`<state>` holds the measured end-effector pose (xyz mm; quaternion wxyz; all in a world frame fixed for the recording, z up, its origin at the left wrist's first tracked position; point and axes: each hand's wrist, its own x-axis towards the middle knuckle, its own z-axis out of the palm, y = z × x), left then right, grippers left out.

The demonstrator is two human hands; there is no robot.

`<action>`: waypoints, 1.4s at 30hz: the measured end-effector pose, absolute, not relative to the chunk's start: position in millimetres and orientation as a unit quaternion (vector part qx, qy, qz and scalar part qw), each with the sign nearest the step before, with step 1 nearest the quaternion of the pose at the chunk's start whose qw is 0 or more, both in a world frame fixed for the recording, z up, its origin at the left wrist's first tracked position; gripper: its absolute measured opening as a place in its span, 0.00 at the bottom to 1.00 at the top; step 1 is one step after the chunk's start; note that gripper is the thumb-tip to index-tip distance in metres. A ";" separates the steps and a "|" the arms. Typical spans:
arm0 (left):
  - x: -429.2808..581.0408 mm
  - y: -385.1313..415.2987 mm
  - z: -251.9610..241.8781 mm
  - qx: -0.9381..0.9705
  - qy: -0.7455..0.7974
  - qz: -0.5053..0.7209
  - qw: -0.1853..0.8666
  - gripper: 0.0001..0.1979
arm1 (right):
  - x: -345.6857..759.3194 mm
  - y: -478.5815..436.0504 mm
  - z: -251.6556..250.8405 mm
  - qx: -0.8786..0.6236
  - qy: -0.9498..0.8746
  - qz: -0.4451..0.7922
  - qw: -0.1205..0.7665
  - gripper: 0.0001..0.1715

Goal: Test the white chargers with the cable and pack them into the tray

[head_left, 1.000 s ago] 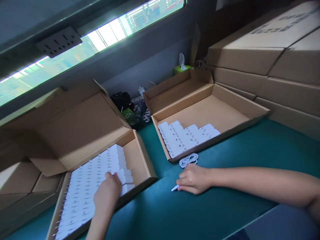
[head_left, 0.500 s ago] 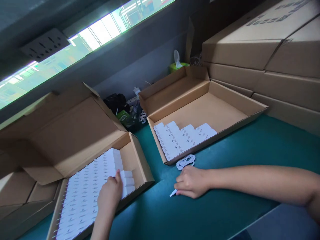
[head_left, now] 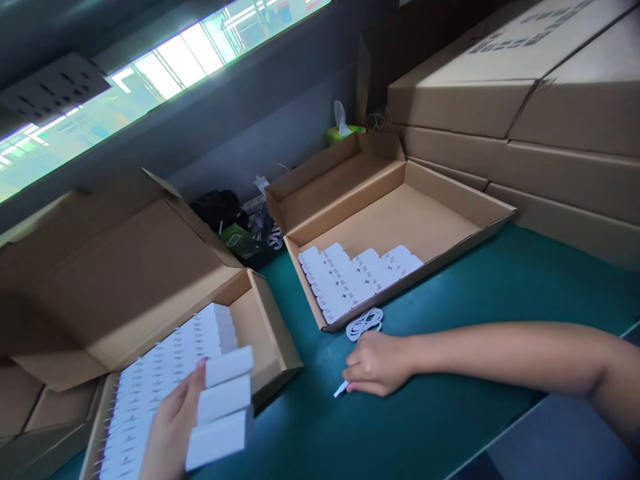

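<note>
My left hand (head_left: 175, 420) is closed around a row of white rectangular blocks (head_left: 223, 400), lifted above the near edge of the left cardboard box (head_left: 275, 327). Packed rows of similar white blocks (head_left: 165, 373) with small prongs or marks fill much of that box. Over the green tabletop, my right hand (head_left: 377, 363) is closed on a white cable; its connector tip (head_left: 341, 389) sticks out to the left. The coiled part of the white cable (head_left: 365, 323) lies just beyond the knuckles.
A second open cardboard box (head_left: 445, 220) holds printed white blocks (head_left: 345, 277) in its near left corner. Large closed cartons (head_left: 565, 113) are stacked at the right. Behind are a tissue box (head_left: 345, 133), a green packet (head_left: 236, 237) and a dark bag (head_left: 217, 208).
My left hand has lifted a short row of white blocks out of the left box and drawn them nearer. My right hand stays on the cable. The view has shifted slightly.
</note>
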<state>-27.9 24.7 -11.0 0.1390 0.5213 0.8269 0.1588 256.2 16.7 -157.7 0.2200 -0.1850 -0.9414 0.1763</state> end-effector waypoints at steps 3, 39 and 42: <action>2.5 -2.6 -28.6 0.515 0.779 0.147 0.326 0.32 | 256.4 16.4 -157.3 -0.187 -0.939 0.182 0.224 0.15; 25.6 -63.1 -89.9 0.858 0.497 -0.040 0.127 0.42 | 232.5 6.7 -140.0 -0.220 -0.930 0.207 0.209 0.17; 27.3 -65.2 -90.9 0.853 0.503 -0.043 0.131 0.46 | 227.9 8.0 -140.3 -0.210 -0.932 0.218 0.201 0.17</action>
